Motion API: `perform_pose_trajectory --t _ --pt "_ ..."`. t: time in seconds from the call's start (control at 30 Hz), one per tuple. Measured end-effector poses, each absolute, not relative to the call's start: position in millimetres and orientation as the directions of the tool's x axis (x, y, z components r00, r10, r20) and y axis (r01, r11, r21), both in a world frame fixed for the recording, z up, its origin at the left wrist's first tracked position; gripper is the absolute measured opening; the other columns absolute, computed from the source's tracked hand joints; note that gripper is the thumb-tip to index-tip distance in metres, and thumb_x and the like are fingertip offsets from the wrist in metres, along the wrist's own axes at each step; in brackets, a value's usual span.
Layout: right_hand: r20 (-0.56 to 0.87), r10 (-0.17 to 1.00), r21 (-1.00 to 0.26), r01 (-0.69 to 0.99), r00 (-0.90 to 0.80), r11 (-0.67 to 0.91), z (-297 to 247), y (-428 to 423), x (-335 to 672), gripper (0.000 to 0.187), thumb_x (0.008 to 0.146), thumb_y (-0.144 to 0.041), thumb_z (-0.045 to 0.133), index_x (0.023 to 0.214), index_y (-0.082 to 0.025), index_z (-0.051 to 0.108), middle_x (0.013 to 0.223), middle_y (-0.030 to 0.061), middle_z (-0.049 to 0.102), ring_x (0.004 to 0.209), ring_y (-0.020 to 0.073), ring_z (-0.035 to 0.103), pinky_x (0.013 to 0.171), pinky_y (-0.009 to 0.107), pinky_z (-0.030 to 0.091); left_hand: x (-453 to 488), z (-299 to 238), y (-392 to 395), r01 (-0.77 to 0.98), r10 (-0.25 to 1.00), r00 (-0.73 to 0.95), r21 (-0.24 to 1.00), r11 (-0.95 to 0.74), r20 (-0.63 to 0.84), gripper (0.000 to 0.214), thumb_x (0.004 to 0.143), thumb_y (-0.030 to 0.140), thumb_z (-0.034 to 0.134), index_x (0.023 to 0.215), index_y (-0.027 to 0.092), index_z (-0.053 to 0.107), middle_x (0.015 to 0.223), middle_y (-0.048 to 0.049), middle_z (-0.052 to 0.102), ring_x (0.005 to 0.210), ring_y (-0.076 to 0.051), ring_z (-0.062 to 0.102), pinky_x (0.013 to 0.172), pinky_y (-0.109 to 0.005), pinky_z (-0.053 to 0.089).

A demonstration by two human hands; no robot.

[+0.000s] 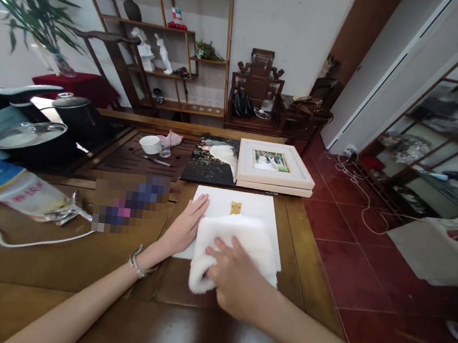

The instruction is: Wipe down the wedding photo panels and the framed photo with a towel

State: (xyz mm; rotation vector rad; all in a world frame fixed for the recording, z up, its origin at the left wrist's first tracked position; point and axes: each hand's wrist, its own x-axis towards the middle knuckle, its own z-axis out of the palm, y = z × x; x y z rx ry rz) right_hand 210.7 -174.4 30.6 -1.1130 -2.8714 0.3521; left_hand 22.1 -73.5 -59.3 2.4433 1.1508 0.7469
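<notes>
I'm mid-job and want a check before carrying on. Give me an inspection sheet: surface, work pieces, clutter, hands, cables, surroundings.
Surface: brown wooden table, glossy at the near edge.
Work pieces: white board lying flat, gold-coloured fitting on it; fluffy white cloth covers its near part.
Clutter: framed photo and dark picture beyond the board; white bowl and large packet on the left; one pixelated item, unidentifiable.
Hands: left hand at the board's left edge; right hand on the cloth.
Cables: white cord on the table; white cables on the floor.
Surroundings: red tiled floor, wooden chair.
</notes>
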Motion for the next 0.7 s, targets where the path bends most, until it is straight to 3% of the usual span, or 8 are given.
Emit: perform_pose_trajectory --t 0.1,0.3,0.43,0.6,0.7 --pt "-0.005 0.72 -0.21 0.705 -0.694 0.678 24 -140 217 0.028 0.072 -0.007 0.048 0.09 -0.013 0.068 0.124 0.0154 0.058 0.123 0.0314 0.043 0.1 0.054 0.031 22 -60 -74 0.607 0.787 0.527 0.505 -0.613 0.321 0.048 0.096 0.022 0.022 0.143 0.019 0.025 0.149 -0.0119 0.026 0.139 -0.022 0.017 0.113 -0.05 0.014" --pt "0.097 0.814 -0.121 0.805 -0.572 0.58 2 -106 218 0.036 0.076 -0.004 0.044 0.104 -0.013 0.066 0.137 0.0149 0.047 0.132 0.033 0.031 0.107 0.057 0.018 25 -61 -73 0.594 0.812 0.487 0.56 -0.578 0.322 0.048 0.097 0.029 0.023 0.143 0.017 0.025 0.15 -0.0122 0.025 0.139 -0.022 0.016 0.113 -0.048 0.013" --pt "0.053 0.763 -0.061 0.761 -0.644 0.646 8 -142 203 0.028 0.081 -0.012 0.046 0.097 -0.011 0.069 0.136 0.0207 0.045 0.129 0.0402 0.033 0.102 0.063 0.02 25 -58 -74 0.556 0.854 0.419 0.656 -0.511 0.309 0.048 0.097 0.033 0.023 0.143 0.017 0.025 0.15 -0.0098 0.025 0.139 -0.019 0.019 0.114 -0.045 0.012" --pt "-0.054 0.658 -0.154 0.658 -0.751 0.737 29 -185 192 0.024 0.078 -0.019 0.053 0.093 -0.012 0.07 0.131 0.0213 0.049 0.124 0.0409 0.038 0.099 0.064 0.025 24 -53 -76 0.491 0.857 0.407 0.715 -0.497 0.316 0.047 0.097 0.035 0.024 0.14 0.017 0.032 0.146 -0.0084 0.033 0.137 -0.018 0.024 0.115 -0.043 0.013" --pt "-0.044 0.665 -0.205 0.658 -0.746 0.725 30 -181 197 0.026 0.077 -0.016 0.05 0.094 -0.011 0.069 0.126 0.0194 0.054 0.122 0.0367 0.041 0.101 0.059 0.027 23 -55 -75 0.505 0.843 0.432 0.688 -0.522 0.322 0.045 0.097 0.033 0.025 0.138 0.018 0.036 0.145 -0.0086 0.035 0.137 -0.019 0.024 0.114 -0.046 0.014"
